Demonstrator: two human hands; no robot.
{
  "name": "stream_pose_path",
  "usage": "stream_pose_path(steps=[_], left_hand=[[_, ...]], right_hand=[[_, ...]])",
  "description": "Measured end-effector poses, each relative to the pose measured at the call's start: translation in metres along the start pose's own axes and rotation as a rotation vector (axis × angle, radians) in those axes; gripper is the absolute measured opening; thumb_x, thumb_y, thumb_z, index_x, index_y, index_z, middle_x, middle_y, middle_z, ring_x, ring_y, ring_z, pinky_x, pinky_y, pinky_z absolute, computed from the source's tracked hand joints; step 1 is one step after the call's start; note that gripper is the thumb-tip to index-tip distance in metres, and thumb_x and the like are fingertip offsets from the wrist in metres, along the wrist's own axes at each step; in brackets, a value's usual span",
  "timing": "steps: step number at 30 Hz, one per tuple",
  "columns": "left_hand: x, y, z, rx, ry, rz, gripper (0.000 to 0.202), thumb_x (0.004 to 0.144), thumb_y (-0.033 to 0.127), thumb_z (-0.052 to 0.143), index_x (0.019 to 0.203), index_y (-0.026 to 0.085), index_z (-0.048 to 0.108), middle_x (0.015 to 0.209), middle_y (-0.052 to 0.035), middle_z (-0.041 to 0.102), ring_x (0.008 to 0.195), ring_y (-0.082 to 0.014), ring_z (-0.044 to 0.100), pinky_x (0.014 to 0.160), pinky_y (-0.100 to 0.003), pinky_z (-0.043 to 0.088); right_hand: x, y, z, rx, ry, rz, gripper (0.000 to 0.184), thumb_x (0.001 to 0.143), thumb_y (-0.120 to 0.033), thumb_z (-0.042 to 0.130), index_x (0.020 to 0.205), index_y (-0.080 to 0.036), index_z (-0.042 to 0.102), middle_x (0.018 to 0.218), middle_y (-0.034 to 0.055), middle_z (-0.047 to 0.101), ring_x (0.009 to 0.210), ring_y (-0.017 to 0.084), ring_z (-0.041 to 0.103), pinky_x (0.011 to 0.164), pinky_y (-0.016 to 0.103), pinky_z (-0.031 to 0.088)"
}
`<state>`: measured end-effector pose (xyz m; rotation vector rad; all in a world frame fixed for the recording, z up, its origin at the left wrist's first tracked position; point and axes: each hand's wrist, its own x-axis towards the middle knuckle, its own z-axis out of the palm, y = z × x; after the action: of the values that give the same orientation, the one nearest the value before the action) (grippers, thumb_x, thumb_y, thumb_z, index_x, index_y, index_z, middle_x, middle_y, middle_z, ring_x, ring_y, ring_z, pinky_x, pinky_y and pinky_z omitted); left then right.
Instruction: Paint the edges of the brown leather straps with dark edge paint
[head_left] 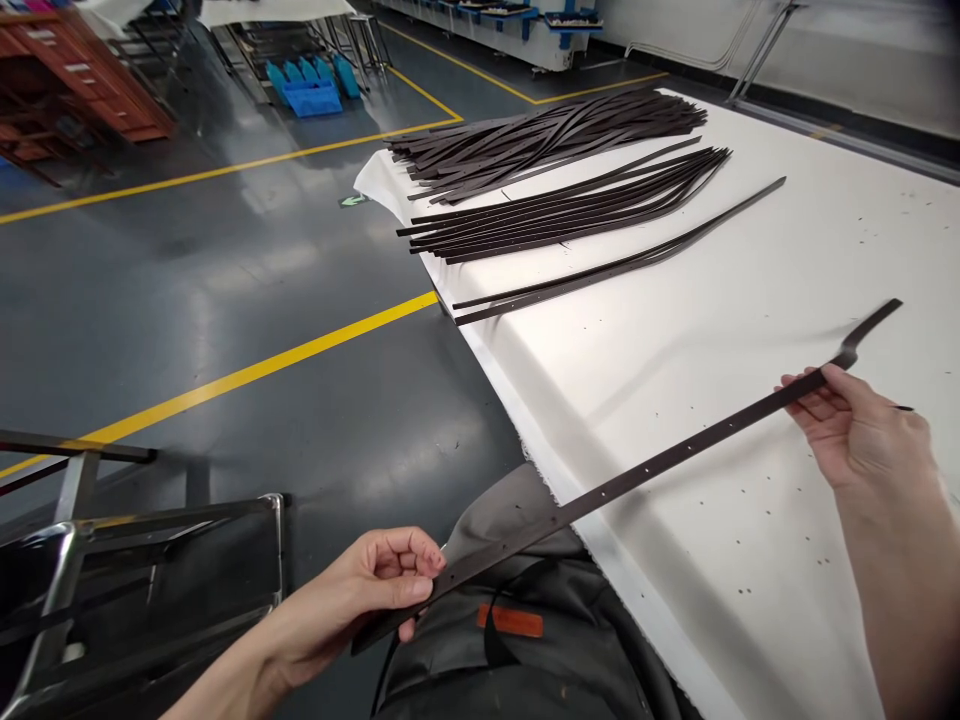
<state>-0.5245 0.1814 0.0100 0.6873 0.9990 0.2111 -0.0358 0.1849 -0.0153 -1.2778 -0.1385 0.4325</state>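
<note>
Along the near edge of the white-covered table [697, 315], one dark brown perforated strip [667, 459] is held out at a slant, from above the lap to above the tabletop. Left hand [394, 580] pinches it near the low end, thumb over the face, a short tail projecting past the fingers. Right hand [855, 425] grips it towards the far end; beyond that the last stretch kinks and bends upward. Row of small holes along the visible face between the hands.

Further back on the cloth, similar strips in three lots: a large tangled heap [555, 140] at the far side, a neater fanned bundle [570, 205] in front of it, then a pair of strips [540, 296] nearest, lying almost parallel. Light dots on the pair, probably holes there too.

Progress, by my reading: partway. This strip is in handling, not yet laid down. The split into lots suggests sorting of handled from unhandled pieces, but cannot tell which lot is which. If the heap is the waiting stock, most remains; if finished, little does.

Dark specks [742, 591] scattered on the cloth near the right forearm; origin uncertain, possibly punching waste.
</note>
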Motion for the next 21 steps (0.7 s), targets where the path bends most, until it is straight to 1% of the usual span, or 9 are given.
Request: stream_pose_path(steps=[3,5,10,14,17,21], left_hand=[[0.002,-0.006,-0.003,-0.06,-0.014,0.003,0.019,0.071,0.028,0.082,0.08,0.016,0.069,0.063,0.0043,0.053,0.054,-0.0069,0.042,0.05,-0.018,0.041],[0.004,-0.01,-0.005,-0.075,-0.017,-0.002,0.02,0.071,0.029,0.082,0.079,0.016,0.07,0.063,0.0038,0.053,0.053,-0.0067,0.041,0.049,-0.018,0.04],[0.007,-0.015,-0.009,-0.101,-0.023,-0.023,0.023,0.068,0.03,0.084,0.079,0.015,0.07,0.063,0.0027,0.055,0.053,-0.0065,0.042,0.048,-0.017,0.039],[0.012,-0.019,-0.012,-0.104,-0.034,-0.043,0.021,0.071,0.029,0.082,0.08,0.015,0.069,0.064,0.002,0.055,0.053,-0.0065,0.043,0.048,-0.017,0.039],[0.014,-0.02,-0.015,-0.099,-0.035,-0.059,0.022,0.071,0.03,0.082,0.079,0.015,0.069,0.063,0.0022,0.055,0.052,-0.0064,0.042,0.048,-0.017,0.039],[0.014,-0.02,-0.019,-0.075,-0.034,-0.067,0.021,0.071,0.03,0.082,0.08,0.015,0.07,0.065,0.0019,0.056,0.054,-0.007,0.042,0.05,-0.018,0.041]], right_hand=[[0.002,0.002,-0.003,-0.033,-0.093,-0.032,0.011,0.064,-0.007,0.077,0.06,-0.008,0.067,0.074,0.0128,0.066,0.07,0.03,0.071,0.079,0.045,0.064],[0.002,0.003,-0.006,-0.046,-0.117,-0.065,0.014,0.064,-0.009,0.079,0.059,-0.009,0.066,0.074,0.0115,0.066,0.071,0.029,0.071,0.079,0.046,0.064],[-0.002,0.002,-0.006,-0.066,-0.145,-0.121,0.016,0.065,-0.012,0.081,0.06,-0.01,0.065,0.074,0.0109,0.065,0.07,0.027,0.071,0.079,0.044,0.064],[-0.005,0.0,-0.003,-0.073,-0.144,-0.149,0.019,0.061,-0.015,0.083,0.06,-0.009,0.065,0.069,0.0092,0.064,0.067,0.026,0.07,0.075,0.042,0.065],[-0.009,-0.002,-0.002,-0.083,-0.154,-0.156,0.023,0.058,-0.02,0.086,0.062,-0.009,0.066,0.07,0.0081,0.065,0.066,0.025,0.07,0.074,0.04,0.065],[-0.013,-0.006,-0.004,-0.116,-0.193,-0.152,0.027,0.059,-0.027,0.087,0.066,-0.011,0.066,0.07,0.0059,0.066,0.069,0.024,0.071,0.076,0.039,0.064]])
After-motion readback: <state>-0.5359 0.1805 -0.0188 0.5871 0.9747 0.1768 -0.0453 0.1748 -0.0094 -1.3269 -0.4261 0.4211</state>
